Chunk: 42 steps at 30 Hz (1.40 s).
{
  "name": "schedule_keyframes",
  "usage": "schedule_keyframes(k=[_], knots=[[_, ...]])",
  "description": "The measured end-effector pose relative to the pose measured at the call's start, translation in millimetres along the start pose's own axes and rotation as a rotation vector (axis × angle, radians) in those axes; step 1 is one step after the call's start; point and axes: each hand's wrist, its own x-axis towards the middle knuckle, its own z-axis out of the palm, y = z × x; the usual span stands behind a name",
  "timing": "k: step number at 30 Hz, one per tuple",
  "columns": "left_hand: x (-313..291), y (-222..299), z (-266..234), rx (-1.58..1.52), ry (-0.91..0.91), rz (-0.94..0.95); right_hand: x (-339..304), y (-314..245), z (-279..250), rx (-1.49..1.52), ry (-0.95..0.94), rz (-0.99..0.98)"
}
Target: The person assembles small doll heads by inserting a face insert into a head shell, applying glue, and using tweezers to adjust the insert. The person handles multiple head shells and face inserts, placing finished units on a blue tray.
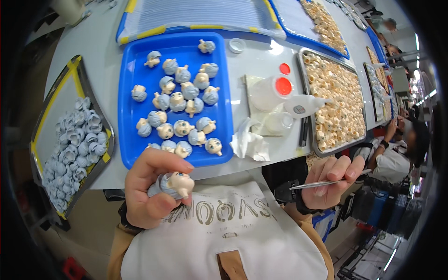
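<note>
Near left, the left hand pinches with thumb and fingers; near right, the right hand curls inward.

Ngl, the left hand at 8 o'clock covered part of the doll head, plus bits of the bottom heads in the blue tray. Couldn't make out the tip of the thin metal tool in the right hand at 4. The lined tray at 12 got chopped by the top edge, both sleeves by the bottom. The person near 3 was blurry, and the bottle's label at 2 was too tiny.
</note>
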Motion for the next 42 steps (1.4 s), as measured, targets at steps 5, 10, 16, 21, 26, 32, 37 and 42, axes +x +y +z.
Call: schedule_keyframes(k=[5, 10, 16, 21, 26, 32, 37, 42], knots=[[1.8, 1.3, 1.5, 0.026, 0.009, -0.016, 0.4, 5.4, 0.7, 0.005, -0.003, -0.042], [1.0, 0.5, 0.7, 0.019, 0.007, -0.011, 1.4, 7.6, 1.4, 0.052, -0.003, -0.045], [1.1, -0.6, 0.3, 0.018, 0.016, -0.012, 2.1, 8.8, 0.6, 0.053, -0.029, -0.043], [1.0, -2.0, -1.1, 0.014, 0.013, -0.005, 1.8, 9.5, 1.5, 0.055, -0.029, -0.045], [0.7, -1.8, -0.7, 0.015, 0.029, -0.009, 1.8, 9.0, 0.4, 0.053, -0.051, -0.031], [1.0, -2.0, -2.3, 0.017, 0.018, -0.006, 4.4, -5.4, -0.8, -0.313, 0.012, -0.023], [1.0, -2.0, -1.2, 0.0, 0.028, -0.006, 6.9, -6.8, -10.1, -0.891, 0.271, -0.146], [1.5, -2.2, -1.2, 0.002, 0.025, -0.021, 6.8, -8.0, -13.3, -1.018, 0.283, -0.002]])
